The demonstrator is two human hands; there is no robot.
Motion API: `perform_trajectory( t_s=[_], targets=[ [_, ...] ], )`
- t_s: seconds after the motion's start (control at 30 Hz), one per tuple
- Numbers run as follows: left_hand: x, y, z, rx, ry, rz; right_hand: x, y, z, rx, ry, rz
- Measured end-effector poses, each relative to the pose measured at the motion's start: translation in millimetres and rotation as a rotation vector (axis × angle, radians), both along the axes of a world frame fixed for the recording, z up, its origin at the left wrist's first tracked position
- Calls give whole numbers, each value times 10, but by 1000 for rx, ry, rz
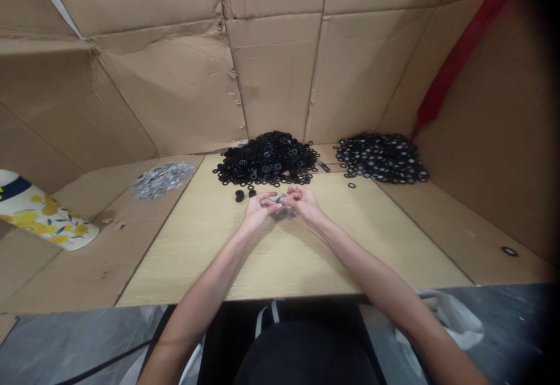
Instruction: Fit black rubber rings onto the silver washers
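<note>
My left hand (pixel 259 207) and my right hand (pixel 303 200) meet over the middle of the pale wooden board (pixel 245 256), fingers curled and pinched around small grey and black washers (pixel 282 207) held between them. A big heap of black rubber rings (pixel 266 160) lies just beyond my hands. Two loose black rings (pixel 244 195) rest beside my left hand.
A second, flatter spread of black rings with metal centres (pixel 380 157) lies at the back right. A pile of grey metal washers (pixel 160 179) sits at the left. Cardboard walls (pixel 271 70) enclose the bench. A flowered container (pixel 41 216) lies far left; a single ring (pixel 509 251) at right.
</note>
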State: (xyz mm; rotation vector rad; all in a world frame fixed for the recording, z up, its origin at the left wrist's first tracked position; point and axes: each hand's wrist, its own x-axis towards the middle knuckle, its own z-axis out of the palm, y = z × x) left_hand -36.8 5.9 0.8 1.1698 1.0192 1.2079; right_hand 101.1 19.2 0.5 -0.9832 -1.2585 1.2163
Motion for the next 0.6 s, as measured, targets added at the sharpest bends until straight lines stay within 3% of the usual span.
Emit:
perform_trajectory(
  t_s=[0.3,0.6],
  targets=[
    [-46,37,47,48,-50,21,74,-87,159,63,-96,139],
    [-47,-14,73,76,-76,-24,136,-55,147,158,-224,257]
  ],
)
